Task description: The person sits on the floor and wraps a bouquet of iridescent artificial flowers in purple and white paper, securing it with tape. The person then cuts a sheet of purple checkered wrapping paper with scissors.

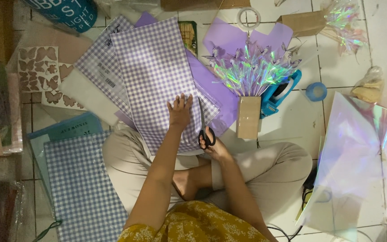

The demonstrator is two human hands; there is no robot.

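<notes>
My left hand is pressed flat, fingers spread, on the purple gingham sheet draped over my lap, and my right hand grips the black-handled scissors, blades on the sheet's right edge. If the paper slips I'd guess the cut wanders. Packaging-wise: teal tub top left, white barcode sticker on the wrapped gingham pack, plain brown box beside me.

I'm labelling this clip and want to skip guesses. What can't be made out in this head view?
- Scissors: blade tips, lost against the purple gingham sheet.
- Right hand: its fingers, hidden behind the handles.
- Sheets under the left hand: how many are stacked, since the top one covers them.
- Blue gingham sheet: cut off by the bottom edge.
</notes>
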